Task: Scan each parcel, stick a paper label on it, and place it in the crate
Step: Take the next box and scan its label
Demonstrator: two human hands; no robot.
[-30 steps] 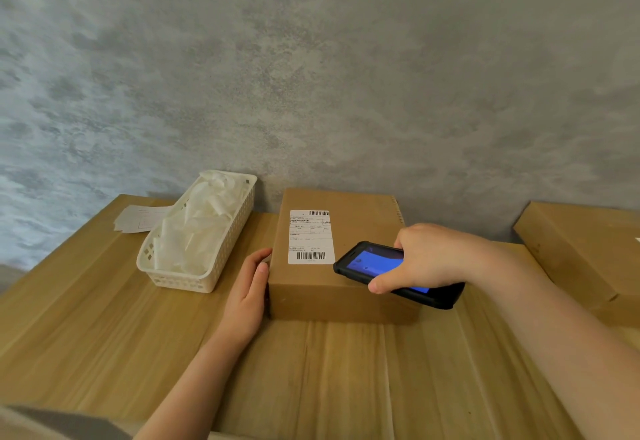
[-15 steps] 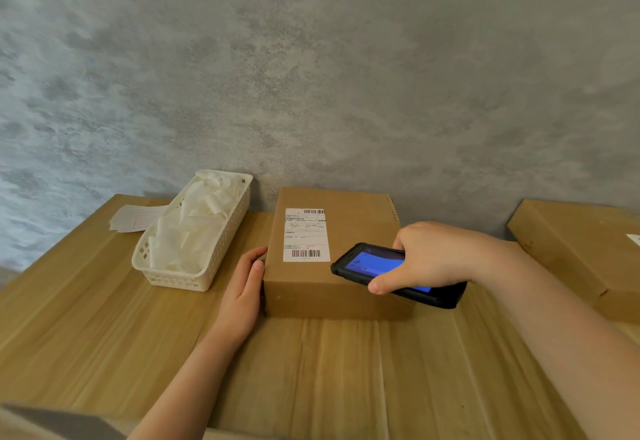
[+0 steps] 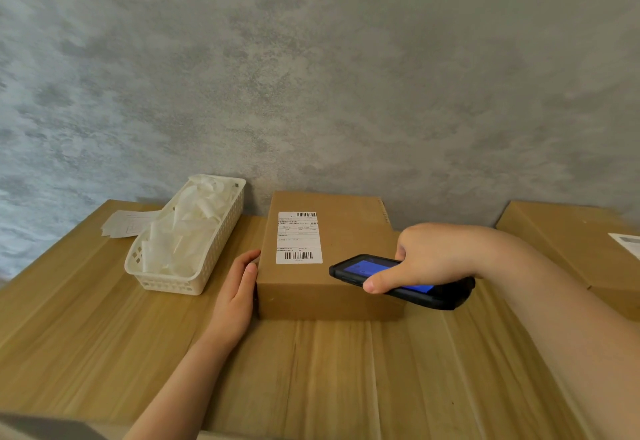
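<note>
Right hand (image 3: 436, 256) grasps scanner (image 3: 401, 282) over parcel (image 3: 346, 249); left hand (image 3: 239, 287) flat against it, basket (image 3: 194, 280) beside.

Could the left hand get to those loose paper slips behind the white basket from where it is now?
Probably yes. The left hand rests open against the parcel, holding nothing. The paper slips lie on the table beyond the white basket; it would likely reach around or over that.
</note>
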